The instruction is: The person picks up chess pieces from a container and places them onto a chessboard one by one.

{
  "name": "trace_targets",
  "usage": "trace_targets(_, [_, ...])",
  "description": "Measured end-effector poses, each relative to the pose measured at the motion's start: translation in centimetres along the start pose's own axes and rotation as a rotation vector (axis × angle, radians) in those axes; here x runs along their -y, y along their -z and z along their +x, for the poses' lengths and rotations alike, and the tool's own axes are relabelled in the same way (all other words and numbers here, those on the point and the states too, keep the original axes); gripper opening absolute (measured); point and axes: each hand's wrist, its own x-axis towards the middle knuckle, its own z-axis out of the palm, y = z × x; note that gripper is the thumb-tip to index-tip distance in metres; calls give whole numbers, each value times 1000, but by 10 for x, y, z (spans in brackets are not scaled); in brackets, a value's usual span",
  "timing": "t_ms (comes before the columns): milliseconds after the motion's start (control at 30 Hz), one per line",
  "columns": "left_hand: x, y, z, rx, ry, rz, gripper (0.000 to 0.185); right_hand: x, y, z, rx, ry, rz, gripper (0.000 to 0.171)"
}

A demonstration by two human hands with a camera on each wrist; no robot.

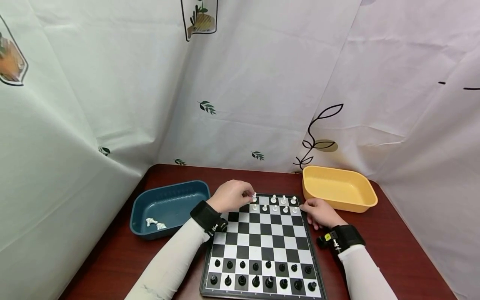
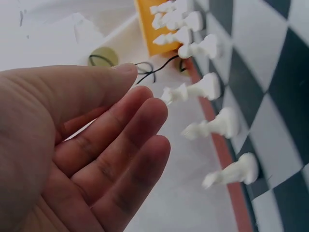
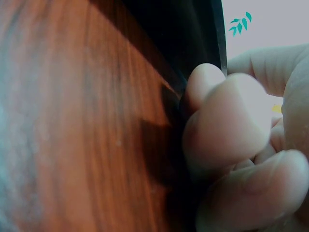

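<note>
White chess piece (image 1: 254,199), far row of the chessboard (image 1: 266,229), at the left hand (image 1: 231,196): probably light, hard, easily toppled; best taken by its neck. Left fingers narrow; cannot tell whether they grip it. Right hand (image 1: 323,213) pinches the chessboard's edge.

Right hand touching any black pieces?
Apart. Head view: the right hand is near the far right corner of the chessboard; the black pieces stand at its near end, rows of squares between.
</note>
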Motion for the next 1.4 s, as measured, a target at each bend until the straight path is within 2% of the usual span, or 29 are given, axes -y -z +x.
trace_targets(333, [7, 36, -10, -116, 26, 38, 12, 2, 1, 0, -5, -1, -2, 30])
trace_targets(533, [17, 51, -15, -133, 82, 89, 12, 2, 1, -1, -9, 10, -8, 30])
trace_targets(867, [49, 74, -32, -87, 114, 232, 14, 1, 0, 0, -6, -2, -14, 32])
trace_targets(1133, [79, 88, -61, -44, 137, 275, 10, 1, 0, 0, -6, 12, -3, 29])
trace_targets(1400, [109, 90, -89, 47, 170, 294, 9, 1, 0, 0, -4, 11, -4, 30])
